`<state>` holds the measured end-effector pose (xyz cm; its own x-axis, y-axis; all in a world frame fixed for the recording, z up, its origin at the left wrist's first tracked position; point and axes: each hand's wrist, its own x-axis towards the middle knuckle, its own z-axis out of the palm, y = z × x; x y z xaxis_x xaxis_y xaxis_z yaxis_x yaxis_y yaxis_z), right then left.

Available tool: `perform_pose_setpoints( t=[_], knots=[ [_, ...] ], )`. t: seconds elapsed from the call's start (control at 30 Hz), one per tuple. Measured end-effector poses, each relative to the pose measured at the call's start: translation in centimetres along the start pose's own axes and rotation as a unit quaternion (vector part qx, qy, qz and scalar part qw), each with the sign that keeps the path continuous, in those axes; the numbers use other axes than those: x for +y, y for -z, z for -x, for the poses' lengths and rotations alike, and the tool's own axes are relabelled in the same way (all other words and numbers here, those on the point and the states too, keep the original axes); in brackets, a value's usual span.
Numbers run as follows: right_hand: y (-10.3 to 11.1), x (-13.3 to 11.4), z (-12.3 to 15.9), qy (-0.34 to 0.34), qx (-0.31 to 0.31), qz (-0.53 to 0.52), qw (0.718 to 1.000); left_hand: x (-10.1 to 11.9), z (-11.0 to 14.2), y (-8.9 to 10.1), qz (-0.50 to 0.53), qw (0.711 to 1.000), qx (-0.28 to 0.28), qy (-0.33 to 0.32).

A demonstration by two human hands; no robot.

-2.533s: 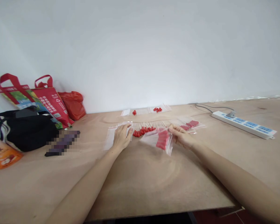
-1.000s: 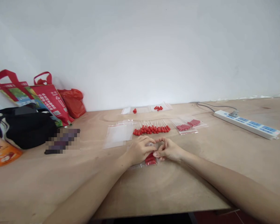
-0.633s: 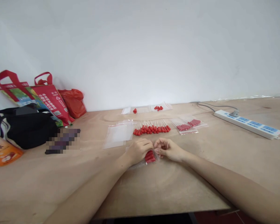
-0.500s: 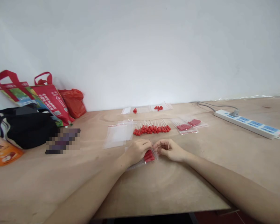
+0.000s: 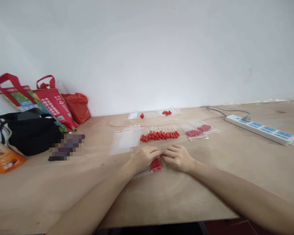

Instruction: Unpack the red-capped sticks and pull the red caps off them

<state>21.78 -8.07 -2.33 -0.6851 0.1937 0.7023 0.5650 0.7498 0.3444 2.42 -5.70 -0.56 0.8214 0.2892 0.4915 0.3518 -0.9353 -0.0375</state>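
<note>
A clear zip bag (image 5: 147, 172) lies near the front of the table, with several red-tipped sticks (image 5: 156, 164) inside. My left hand (image 5: 144, 158) rests over the bag, its fingers closed on the upper edge. At the bag's right end, my right hand (image 5: 178, 158) pinches the same edge, the fingertips of both hands almost meeting. Just beyond them is a row of loose red-tipped sticks (image 5: 159, 134), tips toward me. To their right are filled zip bags (image 5: 197, 130); to their left, flat unfilled zip bags (image 5: 123, 140).
Farther back lie more bags with red pieces (image 5: 166, 113). A white power strip (image 5: 262, 129) with a plug is at the right. Shopping bags (image 5: 55, 109), a black bag (image 5: 30, 133), an orange pouch (image 5: 7, 158) and a blurred dark object (image 5: 67, 148) stand or lie at left.
My right hand's fingers have curled in and closed at the bag's right end. My left hand has stayed almost in place.
</note>
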Motion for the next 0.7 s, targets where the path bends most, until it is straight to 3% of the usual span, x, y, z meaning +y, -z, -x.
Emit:
perform_pose_setpoints(
  t=[0.4,0.57,0.7],
  knots=[
    [0.6,-0.4,-0.7,0.070,-0.050,-0.018,0.996,0.1,-0.9,1.0,-0.142,0.972,-0.066,-0.175],
    [0.5,0.0,-0.2,0.083,-0.089,-0.042,0.992,-0.3,-0.8,1.5,-0.142,0.973,-0.077,-0.163],
    [0.4,0.3,0.1,0.043,-0.109,-0.068,0.991,-0.6,-0.3,1.7,-0.086,0.990,-0.078,-0.081]
  ],
)
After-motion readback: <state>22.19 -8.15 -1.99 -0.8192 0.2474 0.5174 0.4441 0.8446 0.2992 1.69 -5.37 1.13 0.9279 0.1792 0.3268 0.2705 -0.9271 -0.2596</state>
